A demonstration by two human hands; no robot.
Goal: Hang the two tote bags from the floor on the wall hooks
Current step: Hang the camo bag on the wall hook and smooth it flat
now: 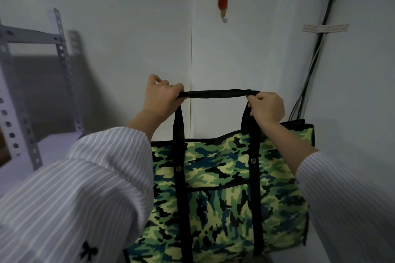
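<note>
A green camouflage tote bag (224,194) with black straps hangs in front of me, held up by its handle. My left hand (161,95) grips the left end of the black handle (215,93) and my right hand (267,108) grips the right end, stretching it flat between them. An orange wall hook (222,4) is fixed on the pale wall above the handle, well clear of it and bare. No second bag or second hook is in view.
A grey slotted metal shelf rack (62,49) stands at the left against the wall. Black and white cables (314,55) run down the wall at the right, held by a strip of tape (326,28).
</note>
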